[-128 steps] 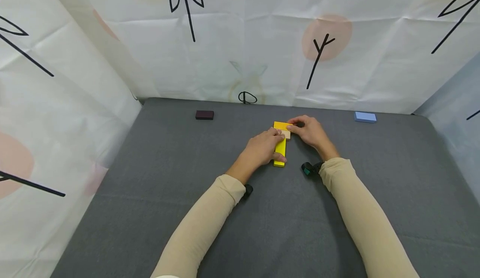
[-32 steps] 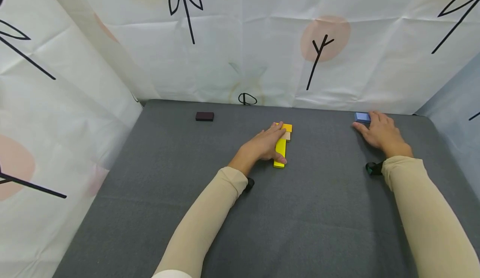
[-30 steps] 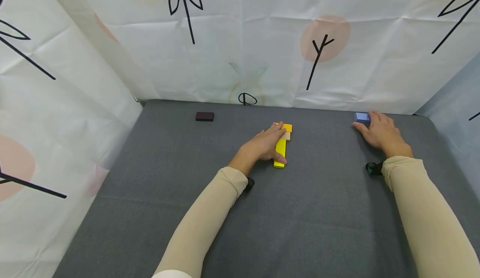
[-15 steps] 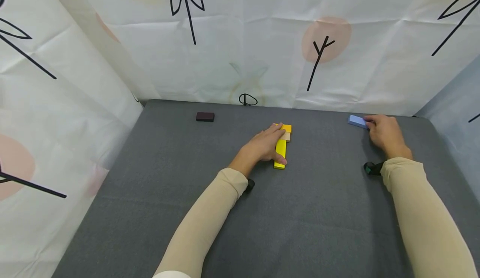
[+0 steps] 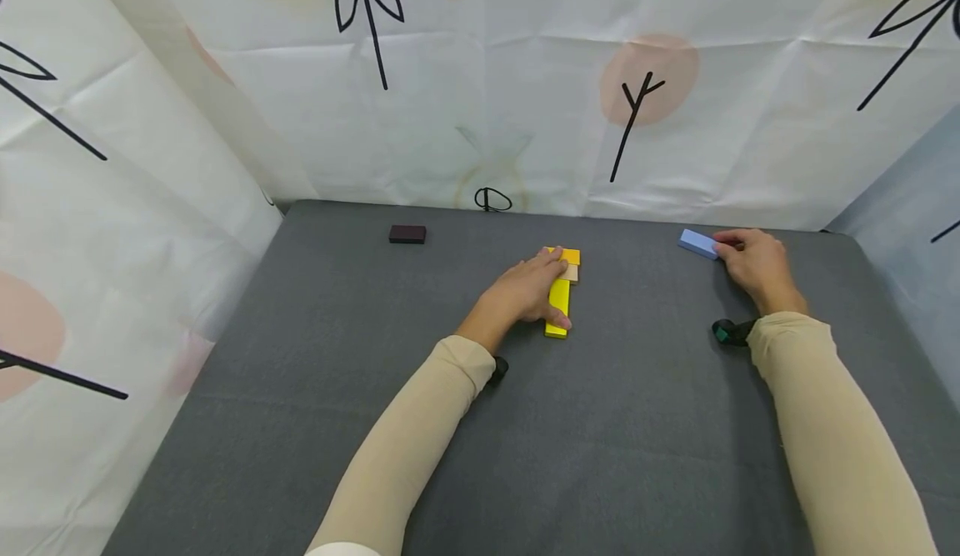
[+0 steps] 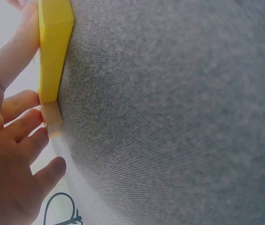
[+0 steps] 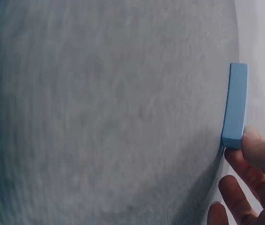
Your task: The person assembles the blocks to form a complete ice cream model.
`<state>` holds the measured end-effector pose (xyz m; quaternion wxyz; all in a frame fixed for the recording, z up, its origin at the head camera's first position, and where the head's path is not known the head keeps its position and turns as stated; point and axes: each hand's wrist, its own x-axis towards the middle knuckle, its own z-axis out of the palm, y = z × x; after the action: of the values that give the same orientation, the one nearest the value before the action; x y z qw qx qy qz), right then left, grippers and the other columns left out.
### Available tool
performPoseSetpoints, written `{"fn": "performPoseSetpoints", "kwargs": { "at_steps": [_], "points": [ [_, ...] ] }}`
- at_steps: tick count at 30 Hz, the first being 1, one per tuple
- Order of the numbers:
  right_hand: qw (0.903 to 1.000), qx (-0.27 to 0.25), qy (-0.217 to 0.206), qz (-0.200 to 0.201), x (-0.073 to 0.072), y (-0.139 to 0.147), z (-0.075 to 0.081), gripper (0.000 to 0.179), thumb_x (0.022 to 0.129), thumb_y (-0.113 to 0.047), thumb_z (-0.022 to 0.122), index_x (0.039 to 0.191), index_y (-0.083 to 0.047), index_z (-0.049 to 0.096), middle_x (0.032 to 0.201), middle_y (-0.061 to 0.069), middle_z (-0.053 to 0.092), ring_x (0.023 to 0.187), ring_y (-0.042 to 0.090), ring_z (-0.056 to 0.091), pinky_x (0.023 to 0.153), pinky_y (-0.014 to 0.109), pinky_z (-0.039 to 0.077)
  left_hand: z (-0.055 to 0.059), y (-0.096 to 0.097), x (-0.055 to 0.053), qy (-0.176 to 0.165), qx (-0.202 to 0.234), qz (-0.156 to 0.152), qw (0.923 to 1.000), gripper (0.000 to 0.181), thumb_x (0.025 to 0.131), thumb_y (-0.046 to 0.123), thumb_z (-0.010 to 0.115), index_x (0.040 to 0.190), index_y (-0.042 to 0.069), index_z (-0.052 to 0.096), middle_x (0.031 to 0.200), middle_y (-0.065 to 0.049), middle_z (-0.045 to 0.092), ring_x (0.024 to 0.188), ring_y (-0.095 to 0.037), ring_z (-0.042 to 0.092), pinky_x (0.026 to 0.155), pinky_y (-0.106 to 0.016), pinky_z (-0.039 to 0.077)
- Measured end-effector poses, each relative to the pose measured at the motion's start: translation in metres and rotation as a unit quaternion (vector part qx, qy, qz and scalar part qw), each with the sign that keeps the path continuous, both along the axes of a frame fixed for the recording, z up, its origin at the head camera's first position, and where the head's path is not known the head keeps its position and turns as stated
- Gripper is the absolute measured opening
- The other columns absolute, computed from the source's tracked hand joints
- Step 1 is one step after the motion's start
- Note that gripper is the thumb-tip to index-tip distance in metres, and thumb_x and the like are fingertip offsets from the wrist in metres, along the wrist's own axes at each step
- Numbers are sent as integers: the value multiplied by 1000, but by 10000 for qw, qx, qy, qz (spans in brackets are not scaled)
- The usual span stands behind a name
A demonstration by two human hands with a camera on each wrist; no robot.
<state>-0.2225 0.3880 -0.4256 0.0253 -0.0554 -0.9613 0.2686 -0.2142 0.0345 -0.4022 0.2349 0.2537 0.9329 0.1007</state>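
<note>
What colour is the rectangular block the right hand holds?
The block is blue, clearest in the right wrist view.

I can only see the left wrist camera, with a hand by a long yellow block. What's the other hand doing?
Observer: The right hand pinches one end of a blue block.
Operator: Cool! Is it touching the long yellow block?
Observer: No, the head view shows grey table between them.
Operator: Any other blocks hiding from me?
Observer: Yes, a dark block lies over on the left, near the table's far edge.
</note>
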Motion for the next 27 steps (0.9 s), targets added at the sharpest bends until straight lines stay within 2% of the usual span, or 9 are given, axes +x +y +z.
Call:
{"fn": "performPoseSetpoints", "kwargs": {
  "at_steps": [11, 15, 21, 27],
  "points": [
    [9975, -114, -393, 572, -8, -22, 5, 40, 109, -22, 47, 131, 9, 61, 136, 38, 51, 126, 55, 46, 107, 68, 35, 3, 1, 3, 68, -76, 45, 9999, 102, 85, 54, 79, 164, 19, 25, 175, 2, 8, 163, -17, 4, 132, -43, 16],
    [9963, -148, -334, 781, -7, -33, 5, 39, 109, -22, 48, 130, 9, 61, 137, 38, 51, 129, 55, 45, 109, 68, 34, 1, 2, 2, 77, -77, -16, 9999, 102, 85, 55, 78, 164, 19, 25, 175, 1, 7, 163, -18, 3, 132, -44, 17],
    [9943, -281, -31, 1027, -9, -55, 2, 34, 107, -17, 52, 127, 9, 64, 132, 36, 54, 126, 53, 48, 108, 66, 36, -1, 2, 2, 75, -134, -27, 9999, 101, 86, 56, 76, 164, 20, 23, 175, 2, 6, 163, -20, 5, 132, -44, 18],
    [9939, -352, -44, 1049, -12, -76, 1, 33, 107, -16, 54, 127, 7, 65, 131, 34, 55, 126, 51, 49, 110, 64, 36, 1, 1, 2, 104, -189, -14, 9998, 100, 86, 57, 75, 164, 20, 24, 175, 3, 7, 163, -19, 6, 131, -43, 20]
  ]
}}
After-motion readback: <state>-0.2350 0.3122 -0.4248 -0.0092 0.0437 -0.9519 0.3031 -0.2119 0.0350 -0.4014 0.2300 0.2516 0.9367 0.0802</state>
